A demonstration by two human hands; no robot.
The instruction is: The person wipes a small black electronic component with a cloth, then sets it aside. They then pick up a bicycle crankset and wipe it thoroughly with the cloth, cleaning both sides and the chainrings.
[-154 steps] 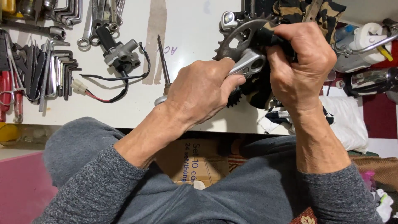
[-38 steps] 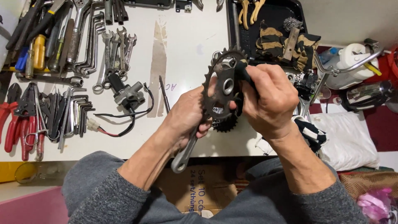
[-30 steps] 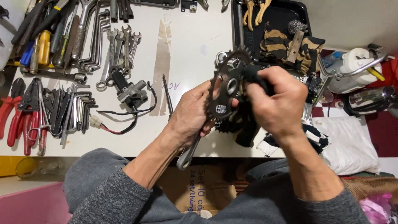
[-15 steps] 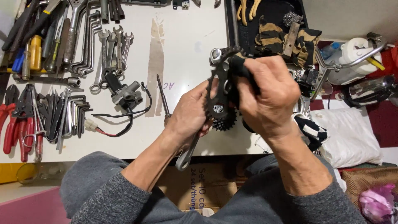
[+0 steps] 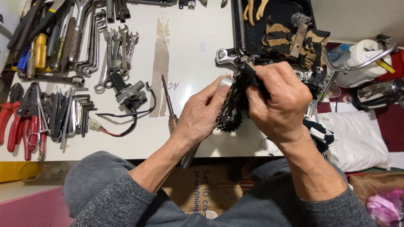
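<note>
Over white counter (image 5: 189, 46) strewn with wrenches (image 5: 113, 42): left hand (image 5: 202, 113) gripping toothed chainring (image 5: 232, 105) edge-on, steadying it for right hand (image 5: 280, 103) clenched around dark rag (image 5: 252, 75).

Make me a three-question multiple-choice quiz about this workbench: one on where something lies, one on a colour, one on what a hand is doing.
1. Where do the red-handled pliers lie on the white table?
A. left edge
B. in the black tray
C. right edge

2. What colour is the rag in the right hand?
A. white
B. black
C. yellow

3. What is the left hand doing?
A. resting flat
B. holding a toothed chainring with crank arm
C. lifting a wrench

Answers:
1 A, the pliers sit far left beside the hex keys.
2 B, the black rag pokes from the fist.
3 B, fingers wrap the chainring.
</note>
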